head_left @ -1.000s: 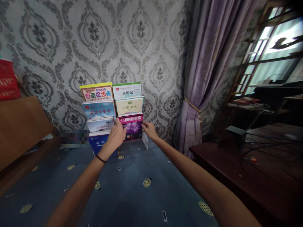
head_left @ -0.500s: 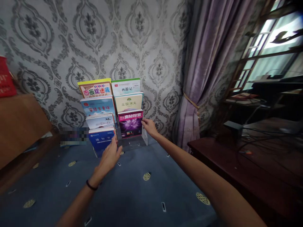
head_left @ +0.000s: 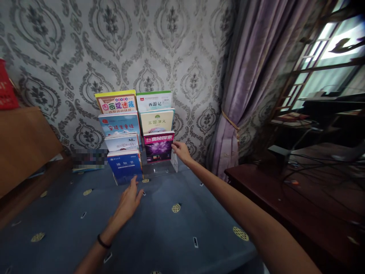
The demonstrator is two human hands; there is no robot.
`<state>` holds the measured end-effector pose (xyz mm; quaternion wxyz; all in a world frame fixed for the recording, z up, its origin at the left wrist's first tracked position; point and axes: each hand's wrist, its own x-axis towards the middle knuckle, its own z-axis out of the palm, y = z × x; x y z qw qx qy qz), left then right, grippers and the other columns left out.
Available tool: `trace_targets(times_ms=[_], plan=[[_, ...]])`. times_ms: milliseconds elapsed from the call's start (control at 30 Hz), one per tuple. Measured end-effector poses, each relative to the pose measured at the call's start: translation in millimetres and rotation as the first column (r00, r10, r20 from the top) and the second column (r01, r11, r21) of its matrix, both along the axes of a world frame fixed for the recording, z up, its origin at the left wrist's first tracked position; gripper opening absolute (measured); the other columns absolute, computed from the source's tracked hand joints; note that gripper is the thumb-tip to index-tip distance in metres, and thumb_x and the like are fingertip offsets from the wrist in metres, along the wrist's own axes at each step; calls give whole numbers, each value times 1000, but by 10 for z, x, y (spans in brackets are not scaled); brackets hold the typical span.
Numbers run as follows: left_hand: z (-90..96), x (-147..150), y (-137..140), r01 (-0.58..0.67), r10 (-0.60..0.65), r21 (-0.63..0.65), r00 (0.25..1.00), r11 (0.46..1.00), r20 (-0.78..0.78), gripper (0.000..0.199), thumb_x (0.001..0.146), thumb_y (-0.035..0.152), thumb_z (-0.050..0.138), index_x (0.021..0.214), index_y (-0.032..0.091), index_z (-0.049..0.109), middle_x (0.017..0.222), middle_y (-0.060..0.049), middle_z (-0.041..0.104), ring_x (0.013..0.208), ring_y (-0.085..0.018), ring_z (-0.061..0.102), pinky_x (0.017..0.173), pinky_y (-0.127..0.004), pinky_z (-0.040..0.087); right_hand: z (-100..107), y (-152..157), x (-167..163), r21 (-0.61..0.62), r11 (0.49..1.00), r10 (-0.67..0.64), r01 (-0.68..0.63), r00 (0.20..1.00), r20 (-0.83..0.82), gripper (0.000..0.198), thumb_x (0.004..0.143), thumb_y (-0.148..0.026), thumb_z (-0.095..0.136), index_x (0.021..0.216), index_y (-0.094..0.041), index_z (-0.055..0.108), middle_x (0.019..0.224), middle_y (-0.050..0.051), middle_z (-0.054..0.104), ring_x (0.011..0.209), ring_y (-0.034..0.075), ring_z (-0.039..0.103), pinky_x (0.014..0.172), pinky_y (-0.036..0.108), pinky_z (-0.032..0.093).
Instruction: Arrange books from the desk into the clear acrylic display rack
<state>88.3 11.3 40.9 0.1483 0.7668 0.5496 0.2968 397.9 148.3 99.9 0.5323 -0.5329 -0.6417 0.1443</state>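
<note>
A clear tiered display rack (head_left: pixel 159 168) holds two columns of books. In its right column, a purple book (head_left: pixel 159 147) stands in the front tier, below a cream book (head_left: pixel 156 118) and a green-topped book (head_left: pixel 153 99). My right hand (head_left: pixel 181 151) pinches the purple book's right edge between thumb and fingers. The left column has a blue book (head_left: pixel 124 167) at the front, with a pale book (head_left: pixel 122 143), a light-blue book (head_left: pixel 119 123) and a yellow-edged book (head_left: pixel 115 102) stepped behind it. Just in front of the blue book, my left hand (head_left: pixel 128 199) is open, fingers apart, holding nothing.
A blue patterned cloth (head_left: pixel 159 239) covers the table. At the left are a brown box (head_left: pixel 27 144) and a red object (head_left: pixel 7 89). Patterned wallpaper (head_left: pixel 196 49) rises behind the rack. To the right are a purple curtain (head_left: pixel 248 76) and a dark red cabinet (head_left: pixel 256 190) with cables.
My left hand has drawn back from the blue book's right edge, down and toward me, uncovering its cover. My right hand stays at the purple book. The view has shifted slightly.
</note>
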Motion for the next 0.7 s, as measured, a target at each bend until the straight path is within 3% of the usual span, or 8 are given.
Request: trace_targets(times_ms=[267, 500, 700], plan=[[-123, -220, -32, -31, 31, -78, 999, 996, 7, 62, 91, 36, 46, 146, 11, 33, 131, -20, 66, 115, -30, 68, 99, -47, 52, -52, -9, 25, -10, 1000, 21, -21, 999, -44, 32, 84, -33, 55, 103, -18, 76, 102, 7, 77, 90, 25, 70, 71, 35, 61], [-355, -518, 8, -74, 79, -129, 996, 989, 29, 64, 88, 39, 44, 143, 7, 36, 126, -23, 67, 112, -32, 69, 100, -49, 51, -88, -72, 35, -42, 998, 40, -44, 996, -84, 39, 81, -44, 58, 101, -15, 75, 94, 8, 76, 80, 23, 69, 60, 32, 61], [-436, -724, 48, -92, 100, -127, 993, 988, 59, 58, 91, 38, 43, 143, 13, 39, 124, -18, 69, 109, -28, 70, 99, -46, 52, -96, -170, 12, -17, 998, 63, -66, 989, -131, 47, 76, -50, 62, 106, -15, 73, 101, 12, 76, 84, 25, 69, 58, 33, 60]])
